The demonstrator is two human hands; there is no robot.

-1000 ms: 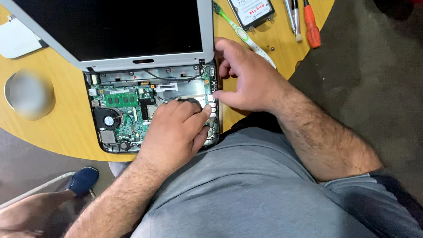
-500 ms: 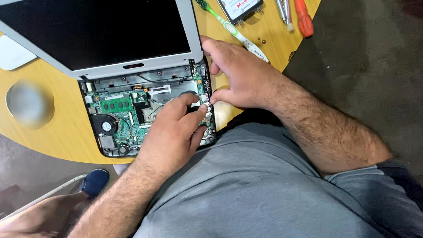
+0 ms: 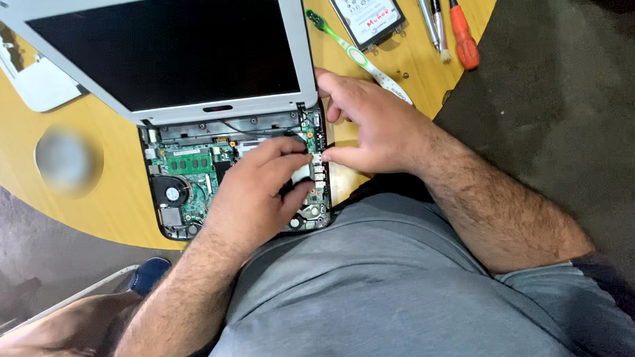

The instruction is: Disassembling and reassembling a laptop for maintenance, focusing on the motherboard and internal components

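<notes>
Laptop (image 3: 187, 84), opened up with its circuit board (image 3: 198, 183) bare, lies on the yellow table (image 3: 51, 209), and both hands work at the right edge of its base. The left hand (image 3: 258, 194) has thumb and forefinger pinched together on a small part of the board, just beside the fingertips of the right hand (image 3: 372, 124), whose thumb and forefinger press in at the case edge; what sits between them is too small to tell. To do this well, I judge the grip should stay low and light, pulling straight rather than twisting, with the right hand steadying the case. Beyond the right hand's fingers lie a green-and-white toothbrush (image 3: 355, 54), a hard drive (image 3: 368, 11) and an orange-handled screwdriver (image 3: 462, 36). Compared with half a second earlier, the left fingers sit slightly higher on the board and closer to the right thumb.
</notes>
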